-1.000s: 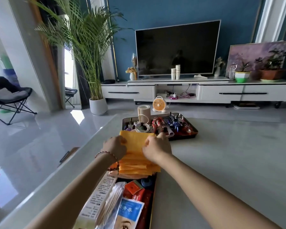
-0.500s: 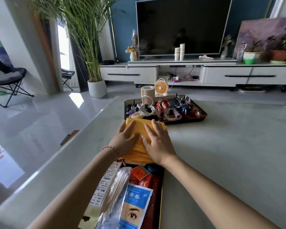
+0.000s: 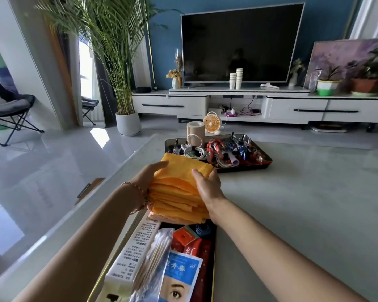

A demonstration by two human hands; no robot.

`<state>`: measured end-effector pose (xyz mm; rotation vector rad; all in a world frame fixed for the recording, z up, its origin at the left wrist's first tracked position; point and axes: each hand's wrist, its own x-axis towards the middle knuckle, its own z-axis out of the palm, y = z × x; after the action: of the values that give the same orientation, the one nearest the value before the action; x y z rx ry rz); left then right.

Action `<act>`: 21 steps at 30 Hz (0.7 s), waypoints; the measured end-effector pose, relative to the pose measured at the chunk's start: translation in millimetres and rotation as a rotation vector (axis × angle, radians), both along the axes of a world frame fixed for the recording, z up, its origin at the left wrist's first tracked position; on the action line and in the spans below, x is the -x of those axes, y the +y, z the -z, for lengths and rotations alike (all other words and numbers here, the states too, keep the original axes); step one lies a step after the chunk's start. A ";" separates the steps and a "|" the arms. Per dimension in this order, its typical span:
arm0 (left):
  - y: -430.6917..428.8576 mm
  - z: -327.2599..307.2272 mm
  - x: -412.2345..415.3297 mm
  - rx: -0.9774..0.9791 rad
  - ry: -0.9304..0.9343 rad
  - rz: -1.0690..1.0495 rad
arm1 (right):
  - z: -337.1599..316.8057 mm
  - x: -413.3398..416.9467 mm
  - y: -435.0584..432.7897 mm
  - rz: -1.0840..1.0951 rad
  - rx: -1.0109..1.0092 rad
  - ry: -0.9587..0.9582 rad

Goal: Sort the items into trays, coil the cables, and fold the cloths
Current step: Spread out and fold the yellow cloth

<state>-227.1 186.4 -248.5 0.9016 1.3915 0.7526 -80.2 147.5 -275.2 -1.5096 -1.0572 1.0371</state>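
A thick stack of folded orange cloths sits between the two trays on the pale table. My left hand holds its left side, fingers lying along the top cloth. My right hand grips the right side, thumb on top and fingers curled round the edge. The near tray holds a white box, a bag of cotton swabs, red packets and a blue sachet. The far tray holds coiled white cables and small toys.
A beige cylinder and a small orange fan stand behind the far tray. The table stretches out to the right. Its left edge borders a glossy floor. A TV stand and potted plant stand beyond.
My hands moved from pressing flat on top of the cloth stack to holding its sides. The camera tilted, so the stack's layered front edge shows again.
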 end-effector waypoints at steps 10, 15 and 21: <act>-13.8 14.8 -12.6 -0.316 0.446 -0.002 | 8.1 -11.7 -13.1 -0.071 0.016 -0.333; -40.0 7.3 10.1 -0.609 0.546 -0.069 | -6.8 -44.6 -39.7 -0.072 0.054 -0.321; -93.8 49.0 52.7 -0.404 0.378 -0.127 | -11.0 -57.1 -100.2 -0.270 0.172 -0.199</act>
<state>-279.8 92.6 -297.5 1.3311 1.6700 1.0204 -23.2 47.3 -264.3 -1.6659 -1.3690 1.2078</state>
